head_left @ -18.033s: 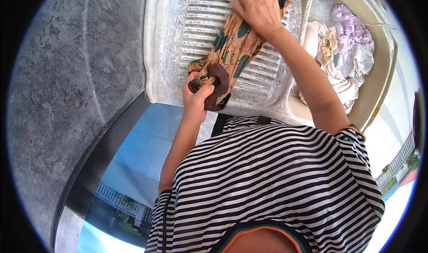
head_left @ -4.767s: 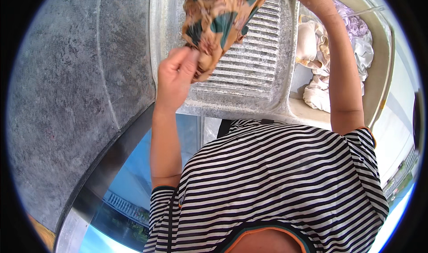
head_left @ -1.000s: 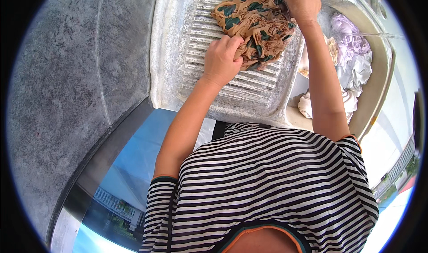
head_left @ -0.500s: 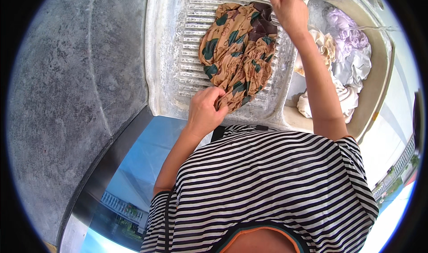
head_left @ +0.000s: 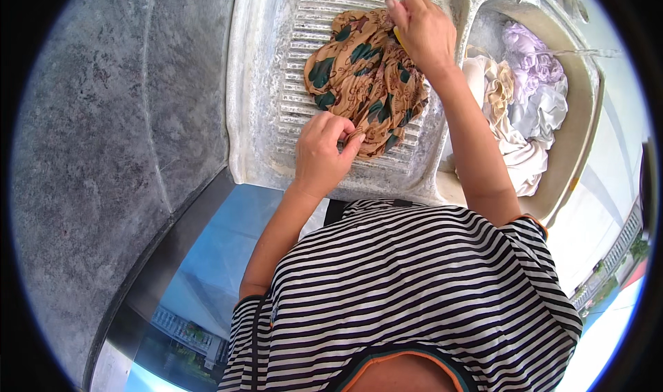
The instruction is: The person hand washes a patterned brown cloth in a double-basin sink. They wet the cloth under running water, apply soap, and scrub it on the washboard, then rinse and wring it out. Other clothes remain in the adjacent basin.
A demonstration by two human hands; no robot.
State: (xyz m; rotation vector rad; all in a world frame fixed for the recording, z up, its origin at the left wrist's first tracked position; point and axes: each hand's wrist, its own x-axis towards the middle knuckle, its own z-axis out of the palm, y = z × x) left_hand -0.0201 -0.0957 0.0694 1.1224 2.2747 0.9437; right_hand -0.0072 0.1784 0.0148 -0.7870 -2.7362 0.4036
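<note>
Nearest the camera, a striped shirt [head_left: 414,274] is filling the lower part of the view. Just beyond it, the left hand [head_left: 321,150] is pinching the near edge of the patterned tan cloth [head_left: 359,81]; this hold is probably serving as the anchor, so it should be staying snug, low and near the hem without bunching up more fabric. The tan cloth is lying crumpled on the ribbed washboard [head_left: 293,105], its pleats running away from that pinch. At the cloth's farther right side, the right hand [head_left: 427,40] is curling its fingers over a small yellow edge [head_left: 400,38]; whether it is gripping that or only resting over it, I cannot tell. For an even result, the right hand should likely be working outward from the anchor with steady pressure, and the folds should be lying flatter, since deep creases are probably hiding some of the surface. Off to the right, the basin [head_left: 581,116] is holding a cream cloth [head_left: 521,164], then a white cloth [head_left: 545,112] and a lilac cloth [head_left: 525,50], while a thin water stream [head_left: 587,51] is crossing its far end.
</note>
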